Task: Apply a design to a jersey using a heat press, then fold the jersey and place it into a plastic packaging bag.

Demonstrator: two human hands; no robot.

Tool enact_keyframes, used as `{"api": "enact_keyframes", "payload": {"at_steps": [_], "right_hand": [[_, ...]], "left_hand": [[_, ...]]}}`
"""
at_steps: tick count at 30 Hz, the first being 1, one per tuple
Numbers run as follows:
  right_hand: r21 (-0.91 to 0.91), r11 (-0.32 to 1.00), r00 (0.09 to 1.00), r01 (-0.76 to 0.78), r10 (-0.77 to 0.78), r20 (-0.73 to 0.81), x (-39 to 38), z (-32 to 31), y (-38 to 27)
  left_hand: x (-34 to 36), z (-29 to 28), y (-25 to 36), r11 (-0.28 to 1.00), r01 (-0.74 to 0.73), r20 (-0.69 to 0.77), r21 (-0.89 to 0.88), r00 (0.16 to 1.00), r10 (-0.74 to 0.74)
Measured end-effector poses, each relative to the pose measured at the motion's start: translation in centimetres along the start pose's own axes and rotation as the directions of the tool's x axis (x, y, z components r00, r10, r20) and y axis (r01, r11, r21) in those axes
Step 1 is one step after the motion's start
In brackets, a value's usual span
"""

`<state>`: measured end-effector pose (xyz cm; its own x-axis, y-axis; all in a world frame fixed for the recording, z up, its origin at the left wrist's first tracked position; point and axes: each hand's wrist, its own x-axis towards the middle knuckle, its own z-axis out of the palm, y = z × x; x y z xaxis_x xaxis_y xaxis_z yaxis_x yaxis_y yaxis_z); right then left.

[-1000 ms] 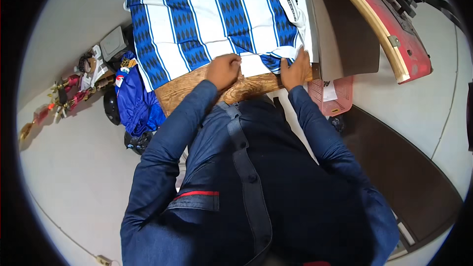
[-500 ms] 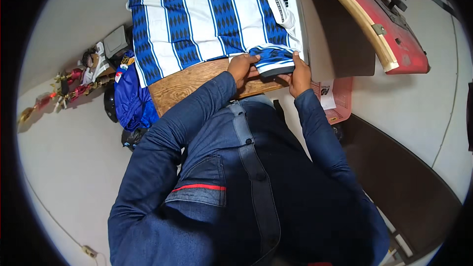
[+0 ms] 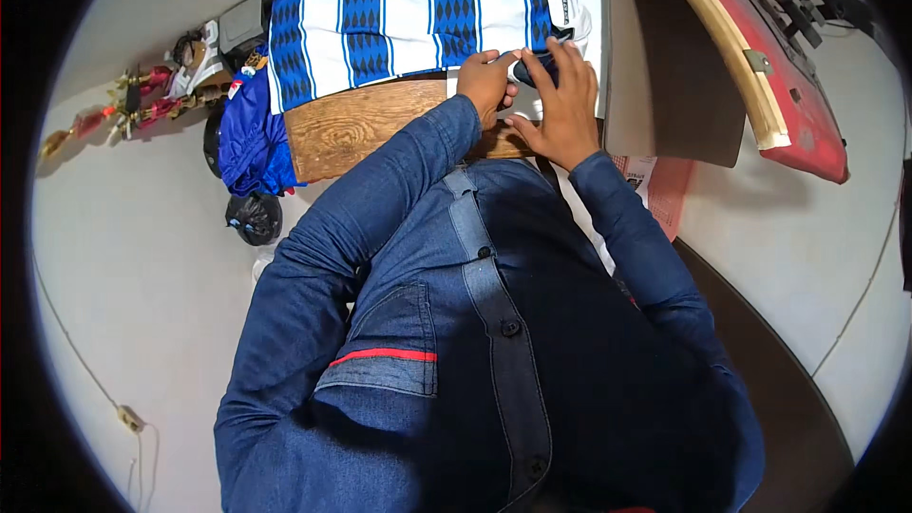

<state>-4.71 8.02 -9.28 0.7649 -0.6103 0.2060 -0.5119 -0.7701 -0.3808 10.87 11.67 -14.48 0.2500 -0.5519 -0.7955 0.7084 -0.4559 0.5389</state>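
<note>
A white and blue striped jersey (image 3: 408, 9) with dark diamond patterns lies spread over the wooden table's far side. My left hand (image 3: 486, 85) is closed at its near right edge, thumb and fingers pinching the jersey's sleeve. Beside it, my right hand (image 3: 567, 104) lies over the sleeve's dark cuff (image 3: 546, 66), fingers stretched out and thumb apart. The cuff is bunched between both hands, and much of it is hidden under my right fingers.
The wooden tabletop (image 3: 356, 128) shows in front of the jersey. At right stand a brown panel (image 3: 665, 76) and a red machine part (image 3: 807, 114) edged with wood. A pink basket (image 3: 673, 190) sits below. Blue cloth (image 3: 252, 138) and a black bag (image 3: 255, 218) are at left.
My right hand has let go of the cuff's right end and now lies across the sleeve, fingers extended. The flat sleeve has become bunched. The whole view has shifted slightly.
</note>
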Motion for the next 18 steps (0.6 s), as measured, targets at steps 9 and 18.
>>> {"api": "enact_keyframes", "payload": {"at_steps": [9,18], "right_hand": [[0.115,0.97,0.973,0.216,-0.223,0.051,3.1,0.1,3.6],[0.212,0.953,0.932,-0.214,0.134,0.338,-0.7,-3.2,2.2]], "left_hand": [[0.7,-6.5,-0.8,0.747,-0.459,0.206,0.48,0.887,0.413],[0.5,-31.7,3.0,-0.323,-0.169,0.364,0.931,0.477,0.8]]}}
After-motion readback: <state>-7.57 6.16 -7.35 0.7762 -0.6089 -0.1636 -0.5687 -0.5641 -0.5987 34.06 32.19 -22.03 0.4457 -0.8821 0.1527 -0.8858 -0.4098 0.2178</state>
